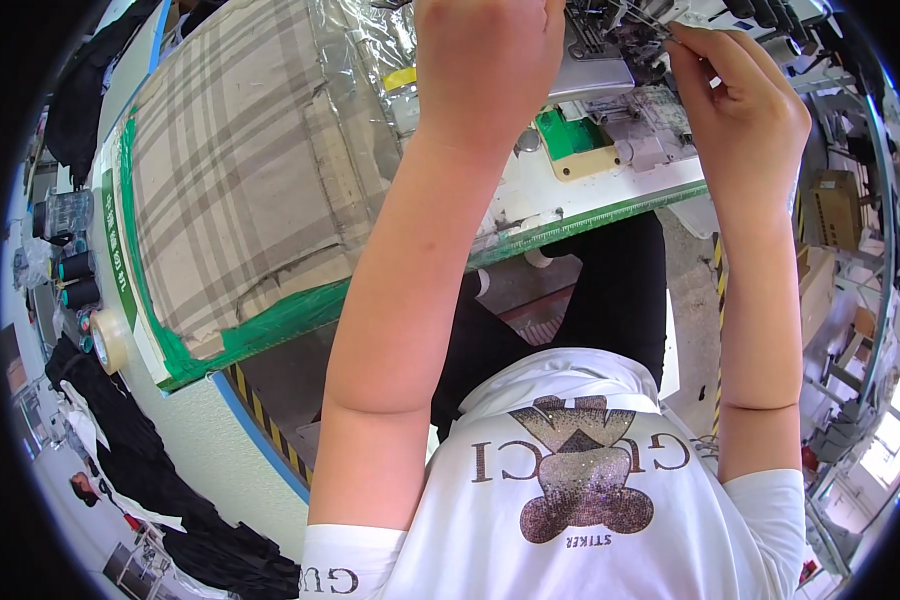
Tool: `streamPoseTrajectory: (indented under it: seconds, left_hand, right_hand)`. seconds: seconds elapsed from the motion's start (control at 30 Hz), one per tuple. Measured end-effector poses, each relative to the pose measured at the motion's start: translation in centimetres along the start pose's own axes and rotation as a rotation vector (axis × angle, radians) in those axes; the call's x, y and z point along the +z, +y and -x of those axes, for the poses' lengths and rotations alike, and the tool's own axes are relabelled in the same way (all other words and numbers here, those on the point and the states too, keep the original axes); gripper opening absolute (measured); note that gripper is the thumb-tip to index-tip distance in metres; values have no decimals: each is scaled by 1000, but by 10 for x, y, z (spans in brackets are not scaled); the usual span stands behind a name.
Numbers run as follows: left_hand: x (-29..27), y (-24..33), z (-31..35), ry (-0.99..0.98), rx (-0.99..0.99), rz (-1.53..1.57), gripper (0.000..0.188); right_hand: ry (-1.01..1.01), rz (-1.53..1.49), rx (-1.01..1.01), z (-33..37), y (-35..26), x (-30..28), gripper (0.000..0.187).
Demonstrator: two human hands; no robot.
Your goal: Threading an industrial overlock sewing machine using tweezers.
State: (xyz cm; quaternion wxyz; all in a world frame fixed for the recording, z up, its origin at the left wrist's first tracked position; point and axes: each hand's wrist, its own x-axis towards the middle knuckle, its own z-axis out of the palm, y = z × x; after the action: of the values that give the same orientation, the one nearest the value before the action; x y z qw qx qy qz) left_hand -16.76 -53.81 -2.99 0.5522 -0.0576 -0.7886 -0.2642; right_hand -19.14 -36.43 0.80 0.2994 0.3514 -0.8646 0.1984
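At the top edge, my left hand (490, 62) is raised beside the sewing machine (595, 78). Its back faces me and its fingers are cut off by the frame, so what it holds, if anything, is hidden. My right hand (745, 105) is closed in a pinch at the machine's right side. Between thumb and forefinger are what look like thin metal tweezers (652, 20), pointing left into the machine's thread and looper parts. Below the machine, a green-lined opening (570, 135) shows in the white table.
A padded board covered in checked cloth (240, 170) lies left of the machine, edged with green tape. A ruler strip (610, 212) runs along the table's front edge. Tape roll (110, 340), dark thread cones (78, 280) and black garments (130, 450) are at far left; a cardboard box (836, 210) stands right.
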Motion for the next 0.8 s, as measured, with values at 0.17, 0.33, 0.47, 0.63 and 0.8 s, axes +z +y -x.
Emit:
streamPoseTrajectory:
  seconds: [0.17,0.33,0.47,0.63,0.8]
  left_hand:
    - [4,-2,2,-8,-20,12,11]
    - [10,-5,1,158,-34,305,11]
    - [4,-3,3,-5,-36,27,11]
    - [8,-3,1,113,-95,308,10]
    - [2,-3,2,13,1,13,9]
  right_hand:
    - [-6,-10,12,0,-1,-1,12]
    - [-2,22,-14,-1,-1,-1,11]
    - [3,-13,2,-3,0,-2,10]
    - [-28,18,39,-2,0,-3,10]
    - [-15,28,17,-3,1,-4,10]
